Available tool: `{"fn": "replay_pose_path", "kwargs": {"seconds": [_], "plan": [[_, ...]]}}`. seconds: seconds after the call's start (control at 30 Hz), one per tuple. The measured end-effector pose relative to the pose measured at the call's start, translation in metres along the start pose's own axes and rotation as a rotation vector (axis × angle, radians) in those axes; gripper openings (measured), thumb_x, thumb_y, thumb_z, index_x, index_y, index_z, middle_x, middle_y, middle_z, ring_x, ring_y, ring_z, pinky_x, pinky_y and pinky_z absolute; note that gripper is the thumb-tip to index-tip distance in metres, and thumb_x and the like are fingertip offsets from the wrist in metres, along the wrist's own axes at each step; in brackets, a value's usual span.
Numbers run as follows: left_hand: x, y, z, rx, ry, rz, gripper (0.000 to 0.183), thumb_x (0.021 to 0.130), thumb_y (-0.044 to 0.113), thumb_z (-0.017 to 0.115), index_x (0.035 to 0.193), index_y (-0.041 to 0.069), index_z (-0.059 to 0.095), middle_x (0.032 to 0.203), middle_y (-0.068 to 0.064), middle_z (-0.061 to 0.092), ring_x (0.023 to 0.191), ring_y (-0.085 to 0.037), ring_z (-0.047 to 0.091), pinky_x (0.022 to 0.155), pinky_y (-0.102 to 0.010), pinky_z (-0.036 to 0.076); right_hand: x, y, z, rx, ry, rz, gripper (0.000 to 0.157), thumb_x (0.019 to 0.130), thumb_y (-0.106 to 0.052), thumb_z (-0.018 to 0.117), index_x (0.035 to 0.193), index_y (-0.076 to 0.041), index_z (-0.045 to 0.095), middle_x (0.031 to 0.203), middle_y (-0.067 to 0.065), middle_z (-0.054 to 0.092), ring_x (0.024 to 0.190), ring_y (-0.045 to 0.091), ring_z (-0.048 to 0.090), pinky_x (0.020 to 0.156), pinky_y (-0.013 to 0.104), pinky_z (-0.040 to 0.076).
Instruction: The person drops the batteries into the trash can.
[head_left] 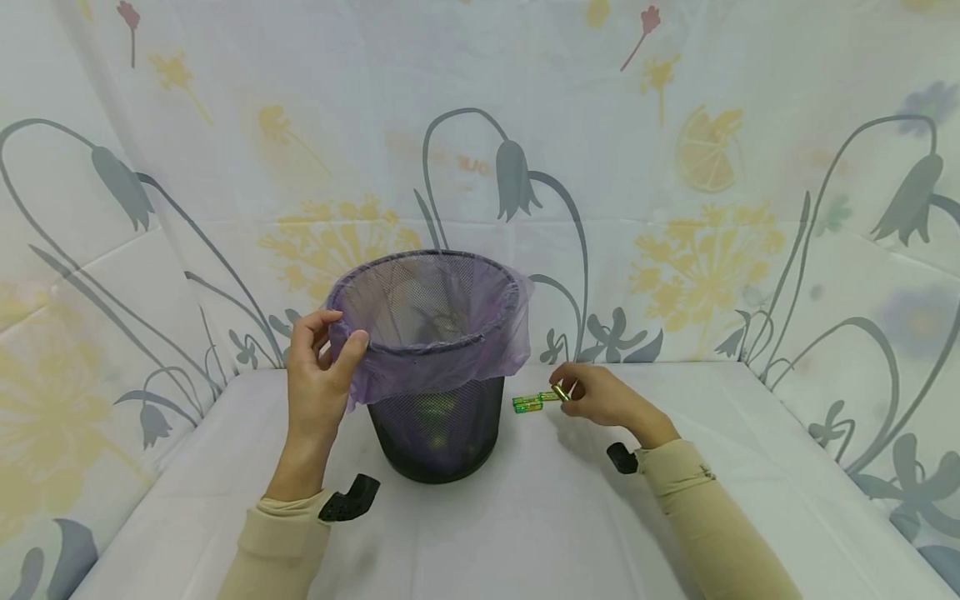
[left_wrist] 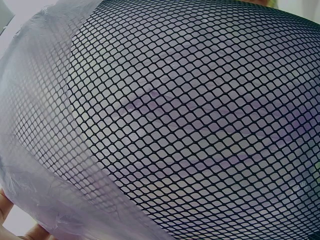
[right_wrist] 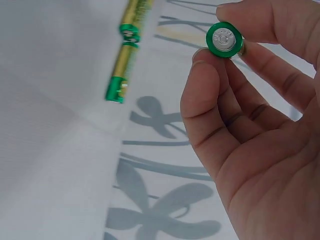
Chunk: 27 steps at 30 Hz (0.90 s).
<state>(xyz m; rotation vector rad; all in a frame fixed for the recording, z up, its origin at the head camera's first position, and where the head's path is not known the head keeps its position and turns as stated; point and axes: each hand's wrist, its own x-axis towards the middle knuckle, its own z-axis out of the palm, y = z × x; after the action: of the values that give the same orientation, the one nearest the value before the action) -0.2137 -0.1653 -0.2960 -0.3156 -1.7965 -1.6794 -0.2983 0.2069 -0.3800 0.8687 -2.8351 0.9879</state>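
A black mesh wastebasket (head_left: 438,442) stands upright on the white cloth, lined with a thin purple bag (head_left: 435,368) folded over its rim. At the rim's left side my left hand (head_left: 317,387) grips the edge through the bag, thumb outside on the near side. The left wrist view is filled by the basket's mesh (left_wrist: 195,115), with fingertips (left_wrist: 4,206) at the lower left corner. To the right of the basket, my right hand (head_left: 606,396) pinches a green and gold battery (right_wrist: 224,40) between thumb and fingers, its flat silver end facing the wrist camera. More such batteries (head_left: 527,405) lie on the cloth beside it.
A white cloth (head_left: 540,517) covers the table. Behind and at both sides hangs a white curtain (head_left: 360,150) printed with grey and yellow flowers. Some green and yellow shapes (head_left: 437,408) show dimly through the basket's mesh.
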Motion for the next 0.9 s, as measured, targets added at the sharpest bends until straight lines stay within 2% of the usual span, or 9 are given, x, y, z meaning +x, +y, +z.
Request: {"fn": "replay_pose_path", "kwargs": {"seconds": [0.23,0.53,0.8,0.9], "plan": [[0.0,0.0,0.0,-0.01,0.003,0.001,0.042,0.087,0.009,0.066,0.121,-0.005,0.047,0.112,0.001,0.048,0.108,-0.014,0.049,0.1,-0.035,0.035,-0.004,-0.012,-0.012,0.014,0.027,-0.007,0.034,0.08,-0.006,0.07,0.112,-0.015,0.062,0.081,-0.001,0.061,0.076,0.015,0.057,0.064,0.033,0.048],[0.0,-0.001,0.0,-0.018,0.007,-0.003,0.041,0.087,0.008,0.066,0.121,-0.004,0.048,0.112,0.002,0.048,0.107,-0.014,0.05,0.098,-0.032,0.036,-0.007,-0.036,-0.028,0.02,0.072,-0.082,0.036,0.08,-0.002,0.068,0.114,-0.012,0.061,0.083,0.0,0.06,0.075,0.016,0.057,0.065,0.031,0.048],[0.001,-0.001,0.0,-0.004,0.007,-0.002,0.041,0.087,0.011,0.066,0.12,-0.004,0.048,0.115,0.004,0.047,0.113,-0.015,0.048,0.102,-0.036,0.034,-0.002,-0.065,-0.06,-0.052,0.097,-0.108,0.037,0.08,-0.003,0.07,0.115,-0.008,0.06,0.082,0.0,0.061,0.074,0.015,0.058,0.067,0.033,0.049],[0.001,-0.001,0.0,0.004,0.005,-0.001,0.041,0.087,0.011,0.066,0.121,-0.004,0.048,0.116,0.004,0.046,0.114,-0.015,0.048,0.102,-0.037,0.034,0.002,-0.077,-0.076,-0.076,0.12,-0.149,0.036,0.079,0.0,0.069,0.114,-0.006,0.06,0.081,0.001,0.061,0.073,0.015,0.058,0.067,0.032,0.049]]}}
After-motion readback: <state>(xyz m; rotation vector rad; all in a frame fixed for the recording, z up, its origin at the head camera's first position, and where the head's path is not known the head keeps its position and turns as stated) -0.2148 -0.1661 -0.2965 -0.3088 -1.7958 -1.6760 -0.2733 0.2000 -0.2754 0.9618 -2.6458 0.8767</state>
